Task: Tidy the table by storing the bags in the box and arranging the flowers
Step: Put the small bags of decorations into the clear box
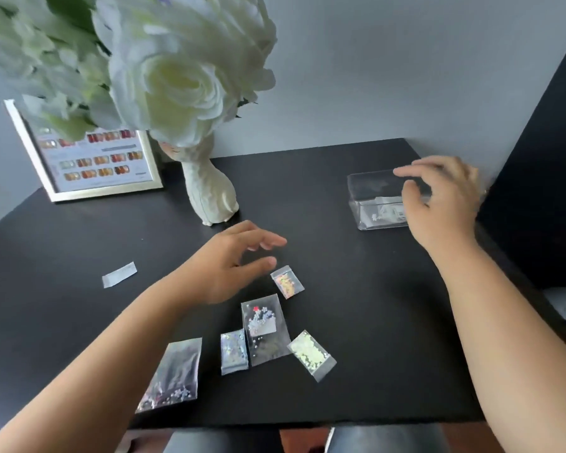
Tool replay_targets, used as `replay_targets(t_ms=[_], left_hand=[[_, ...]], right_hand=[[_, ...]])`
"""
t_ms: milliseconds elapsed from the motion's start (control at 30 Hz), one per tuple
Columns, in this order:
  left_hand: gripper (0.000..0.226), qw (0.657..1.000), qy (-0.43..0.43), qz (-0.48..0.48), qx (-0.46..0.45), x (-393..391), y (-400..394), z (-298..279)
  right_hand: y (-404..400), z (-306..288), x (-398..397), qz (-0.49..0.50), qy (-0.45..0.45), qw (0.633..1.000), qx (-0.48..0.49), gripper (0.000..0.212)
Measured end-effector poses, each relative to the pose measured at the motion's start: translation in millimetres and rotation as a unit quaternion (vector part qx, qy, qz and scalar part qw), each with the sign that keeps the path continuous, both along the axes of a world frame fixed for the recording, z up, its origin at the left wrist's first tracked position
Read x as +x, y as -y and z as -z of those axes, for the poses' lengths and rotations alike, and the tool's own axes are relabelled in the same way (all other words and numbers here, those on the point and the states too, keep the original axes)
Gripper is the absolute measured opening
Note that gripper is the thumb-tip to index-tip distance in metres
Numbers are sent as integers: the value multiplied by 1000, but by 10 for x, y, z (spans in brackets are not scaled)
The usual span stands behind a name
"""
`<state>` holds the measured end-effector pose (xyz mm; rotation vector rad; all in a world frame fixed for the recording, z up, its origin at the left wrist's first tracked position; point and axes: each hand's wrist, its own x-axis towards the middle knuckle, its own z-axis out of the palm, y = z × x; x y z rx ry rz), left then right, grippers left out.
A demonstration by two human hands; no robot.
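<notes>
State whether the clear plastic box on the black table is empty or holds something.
Not empty: through the clear plastic box's wall, small pale pieces show at its bottom.

Table (356, 338): plain matte black; wall (389, 60) behind: flat pale grey. Flowers (177, 80) cream-white with green leaves, in a white vase (209, 191); picture frame (95, 191) silver, enclosing rows of red, orange and amber swatches on white. Box (373, 204) clear, colourless — bags transparent: one speckled orange-pink (287, 282), one iridescent silver-blue (234, 351), one pale yellow-green (311, 354).
</notes>
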<state>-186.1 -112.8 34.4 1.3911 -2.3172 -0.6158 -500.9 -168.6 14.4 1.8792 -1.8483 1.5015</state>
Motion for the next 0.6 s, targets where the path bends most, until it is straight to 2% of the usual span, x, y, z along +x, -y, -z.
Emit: replay_targets(t_ms=[100,233,333,400,500,600], left_hand=[[35,998,32,-57,16,469,-371,109],[46,991,34,-120,39,877,-782,249],[69,982,71,-167,55,1056,-1000,321],[76,979,77,-178,57,1132,-1115,352],[75,978,77,-184,57,1200,-1232,385],[60,980,45,-188,55,1208,-1269,402]], right_hand=[[-208,52,307,-151,-15,988,7,21],[-544,165,757,-297,-65,936,177,18],[-733,179,1031,-271,-196,897,290,41],[-881,154,1183,-214,-248,896,299,51],[-1115,119,1371,-133,-275,900,311,67],[-1260,110,1524,-86,-299,891,330,77]])
